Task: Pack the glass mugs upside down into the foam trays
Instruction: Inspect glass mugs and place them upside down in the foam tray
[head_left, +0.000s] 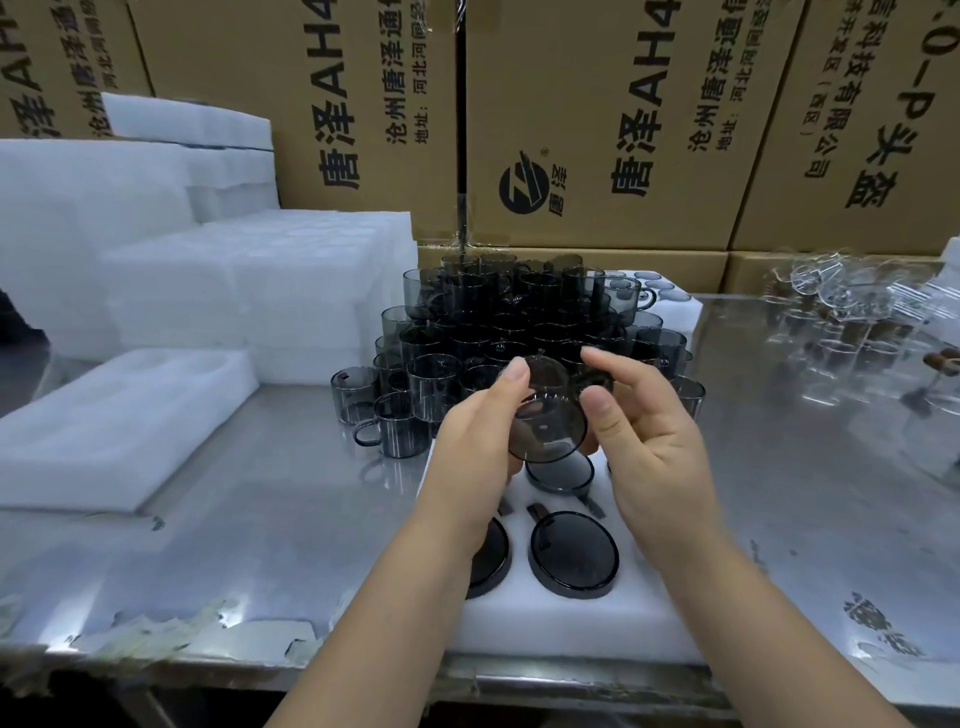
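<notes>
1. Foreground, nr the table's front edge: white foam tray lies flat on the steel table, w/ both forearms reaching in over it.
2. In the tray I count 3 smoked-glass mugs seated upside down, bases up: one nr centre, one to its left partly hidden by the left forearm, one in the row behind.
3. Left hand and right hand both grip the held mug, thumbs pressed on its wall, fingers curled round from either side. Right index finger is raised above the handle area.
4. The held mug is in the air just above the tray's far row, tilted, one round end toward the camera. I can't tell from here whether that end is mouth or base.
5. Behind the hands: a stacked pile of dark mugs, several tiers, mostly upright; a few loose ones stand at its left foot.
6. Left side: single empty foam tray flat on the table, and behind it a tall stack of foam trays.
7. Far right: clear glassware, blurred.
8. Background: cardboard cartons w/ printed lettering wall off the back of the table.
</notes>
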